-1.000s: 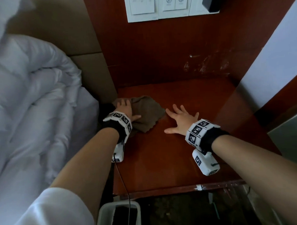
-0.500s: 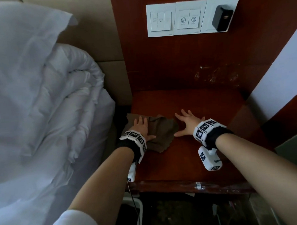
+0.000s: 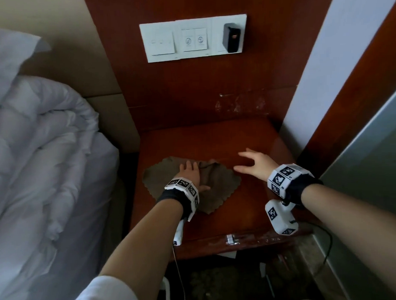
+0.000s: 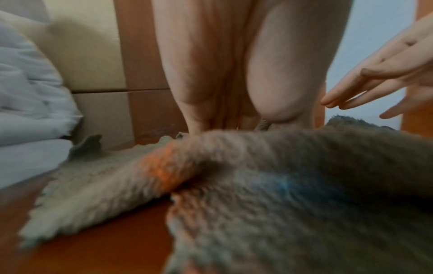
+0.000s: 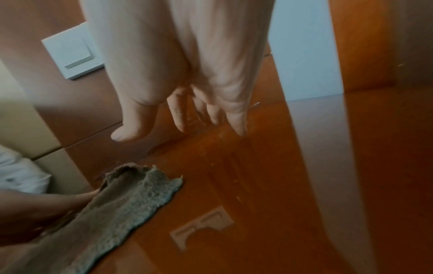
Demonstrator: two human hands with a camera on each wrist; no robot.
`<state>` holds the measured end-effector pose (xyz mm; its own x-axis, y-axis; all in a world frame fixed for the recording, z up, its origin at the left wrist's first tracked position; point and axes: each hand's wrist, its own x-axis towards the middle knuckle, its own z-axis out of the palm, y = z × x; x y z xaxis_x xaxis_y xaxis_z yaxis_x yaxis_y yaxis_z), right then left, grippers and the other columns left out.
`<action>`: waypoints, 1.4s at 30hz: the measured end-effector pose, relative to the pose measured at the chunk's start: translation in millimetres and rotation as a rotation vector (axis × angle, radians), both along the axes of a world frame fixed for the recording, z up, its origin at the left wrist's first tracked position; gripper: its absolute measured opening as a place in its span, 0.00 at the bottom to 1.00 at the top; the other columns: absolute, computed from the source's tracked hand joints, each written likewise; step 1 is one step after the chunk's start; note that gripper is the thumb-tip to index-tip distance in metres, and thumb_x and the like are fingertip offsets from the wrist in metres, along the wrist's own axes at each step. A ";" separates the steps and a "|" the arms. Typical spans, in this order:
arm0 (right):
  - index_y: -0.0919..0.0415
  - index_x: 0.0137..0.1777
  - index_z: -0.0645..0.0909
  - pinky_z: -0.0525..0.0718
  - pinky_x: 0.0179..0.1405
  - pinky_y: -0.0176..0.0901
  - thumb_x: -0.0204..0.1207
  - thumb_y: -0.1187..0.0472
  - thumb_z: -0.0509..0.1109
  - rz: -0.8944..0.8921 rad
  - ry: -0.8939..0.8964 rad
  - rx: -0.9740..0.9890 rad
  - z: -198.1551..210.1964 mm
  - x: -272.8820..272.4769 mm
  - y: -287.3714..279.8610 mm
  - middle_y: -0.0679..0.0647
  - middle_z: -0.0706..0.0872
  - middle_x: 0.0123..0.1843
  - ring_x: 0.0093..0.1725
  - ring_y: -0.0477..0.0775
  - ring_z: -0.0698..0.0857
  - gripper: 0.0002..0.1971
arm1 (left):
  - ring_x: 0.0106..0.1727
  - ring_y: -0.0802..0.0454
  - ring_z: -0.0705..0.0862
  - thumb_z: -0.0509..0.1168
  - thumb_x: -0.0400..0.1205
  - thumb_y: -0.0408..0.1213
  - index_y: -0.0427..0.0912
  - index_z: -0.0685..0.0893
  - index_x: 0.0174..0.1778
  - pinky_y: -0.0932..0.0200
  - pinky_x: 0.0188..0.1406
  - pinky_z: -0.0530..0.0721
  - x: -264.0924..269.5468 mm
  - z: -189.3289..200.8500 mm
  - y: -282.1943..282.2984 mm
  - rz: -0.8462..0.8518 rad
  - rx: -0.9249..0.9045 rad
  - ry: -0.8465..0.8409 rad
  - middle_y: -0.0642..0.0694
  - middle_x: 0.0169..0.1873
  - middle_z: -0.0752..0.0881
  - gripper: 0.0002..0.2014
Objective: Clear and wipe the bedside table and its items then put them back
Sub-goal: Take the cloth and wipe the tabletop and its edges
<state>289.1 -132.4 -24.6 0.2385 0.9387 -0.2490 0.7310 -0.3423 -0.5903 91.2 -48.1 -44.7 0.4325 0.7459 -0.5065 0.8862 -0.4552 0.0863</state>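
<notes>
The left hand lies palm-down on a brown cloth spread on the left part of the red-brown bedside worktop. Its fingers are laid out over the fabric, pressing it flat against the wood; the left wrist view shows the cloth bunched into a soft ridge just under the palm, with a scalloped edge lying flat on the wood to the left. The grip of that hand is flat rather than curled, so it presses the cloth and does not clutch it.

The right hand hovers just right of the cloth, fingers spread and loosely extended, holding nothing; in the right wrist view its fingertips hang just above the glossy surface, apart from the cloth's far corner.

On the far wall a white switch panel carries a black plug-in charger. A rumpled white duvet fills the bed on the left.
</notes>
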 end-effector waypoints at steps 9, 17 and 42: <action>0.55 0.77 0.70 0.61 0.78 0.44 0.74 0.49 0.72 -0.104 0.000 -0.002 3.5 52.3 -68.5 0.55 0.62 0.82 0.81 0.52 0.63 0.32 | 0.82 0.33 0.47 0.63 0.79 0.58 0.36 0.42 0.82 0.41 0.80 0.59 88.4 -1.8 -25.2 -0.153 0.011 -0.061 0.36 0.82 0.45 0.48; 0.55 0.78 0.69 0.62 0.76 0.41 0.76 0.49 0.71 -0.139 -0.036 0.006 3.2 63.2 -90.9 0.54 0.63 0.82 0.81 0.52 0.63 0.31 | 0.83 0.35 0.44 0.62 0.80 0.57 0.38 0.44 0.83 0.42 0.80 0.56 109.7 -2.0 -39.5 -0.237 -0.030 -0.136 0.38 0.83 0.43 0.46; 0.39 0.82 0.49 0.53 0.79 0.71 0.82 0.44 0.58 0.271 -0.384 -0.251 -24.9 -31.5 1.1 0.45 0.44 0.86 0.84 0.59 0.42 0.31 | 0.84 0.40 0.43 0.63 0.78 0.60 0.48 0.48 0.83 0.43 0.82 0.50 -74.4 3.9 0.9 0.132 -0.034 -0.228 0.43 0.83 0.44 0.44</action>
